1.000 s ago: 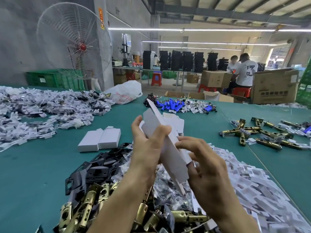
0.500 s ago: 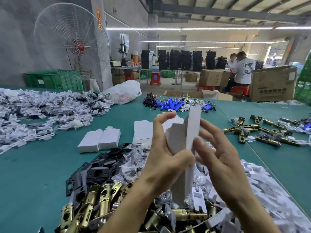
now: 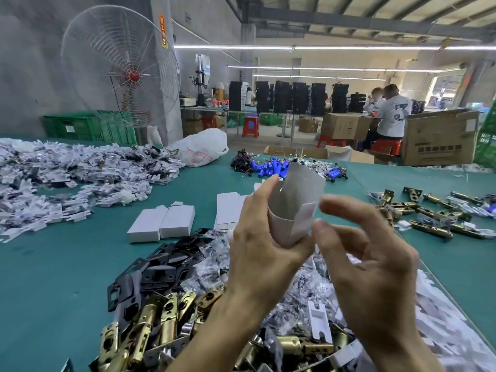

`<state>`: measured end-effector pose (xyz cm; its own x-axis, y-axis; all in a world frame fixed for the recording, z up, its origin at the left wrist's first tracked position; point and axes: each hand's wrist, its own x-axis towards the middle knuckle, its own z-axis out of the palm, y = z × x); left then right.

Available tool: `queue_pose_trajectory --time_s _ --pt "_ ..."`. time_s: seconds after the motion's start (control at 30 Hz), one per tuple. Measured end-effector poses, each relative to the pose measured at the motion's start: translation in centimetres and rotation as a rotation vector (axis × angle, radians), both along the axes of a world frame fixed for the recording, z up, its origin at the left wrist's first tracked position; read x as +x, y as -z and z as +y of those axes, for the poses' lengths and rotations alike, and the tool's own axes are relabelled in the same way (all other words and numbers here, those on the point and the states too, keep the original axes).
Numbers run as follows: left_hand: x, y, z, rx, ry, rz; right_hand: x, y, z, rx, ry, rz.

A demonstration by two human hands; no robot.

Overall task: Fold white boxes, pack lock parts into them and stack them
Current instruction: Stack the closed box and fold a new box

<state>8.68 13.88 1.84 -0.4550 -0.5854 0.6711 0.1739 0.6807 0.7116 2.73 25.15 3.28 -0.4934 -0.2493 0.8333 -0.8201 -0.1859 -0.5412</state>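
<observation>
**White card opened into a sleeve: the box-forming step**

White box blank (image 3: 292, 208) held upright above the tabletop (image 3: 53, 277), in front of the person, over the heap of brass latches (image 3: 150, 326) and black plates (image 3: 161, 269). The left hand (image 3: 263, 251) grips it, thumb at its lower end and forefinger running up its left wall. Half a second earlier the blank stood nearly flat, pressed between both hands. Now its walls have sprung apart and the open mouth faces the camera, with a lighter flap showing at the right wall. The right hand (image 3: 370, 253) has drawn off, fingers loosely curved and holding nothing. Motion blur hides whether its thumb tip touches the sleeve's lower corner. Judged from this, the box is erected but not closed, so the end flaps probably need tucking before any lock part goes in. Two finished boxes (image 3: 161, 224) lie side by side on the tabletop beyond the heap, not yet stacked.
</observation>
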Motion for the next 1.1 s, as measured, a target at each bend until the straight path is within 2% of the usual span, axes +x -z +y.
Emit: queue_pose_trajectory --time_s 0.1,0.3,0.57,0.73,0.87,0.97,1.1 --pt "0.1 -0.2 0.0 -0.076 -0.050 0.032 0.5 0.6 -0.5 0.071 0.139 0.128" --pt "0.1 -0.3 -0.2 -0.153 -0.085 0.058 1.3 0.9 -0.9 0.146 0.156 0.182" --pt "0.0 -0.2 -0.1 -0.278 -0.099 0.020 1.4 -0.1 -0.3 0.305 0.036 0.016" --pt "-0.1 -0.2 0.3 -0.395 -0.075 -0.001 0.9 -0.4 0.4 0.343 0.065 -0.050" --pt "-0.2 -0.2 0.3 -0.393 -0.052 0.049 1.4 -0.9 0.2 0.170 -0.019 -0.114" --pt "-0.1 -0.2 0.2 -0.416 -0.004 0.029 1.5 -1.1 0.3 -0.023 -0.054 -0.249" --pt "0.0 -0.1 0.2 -0.442 -0.026 -0.022 1.3 -1.7 0.4 -0.096 -0.231 -0.530"
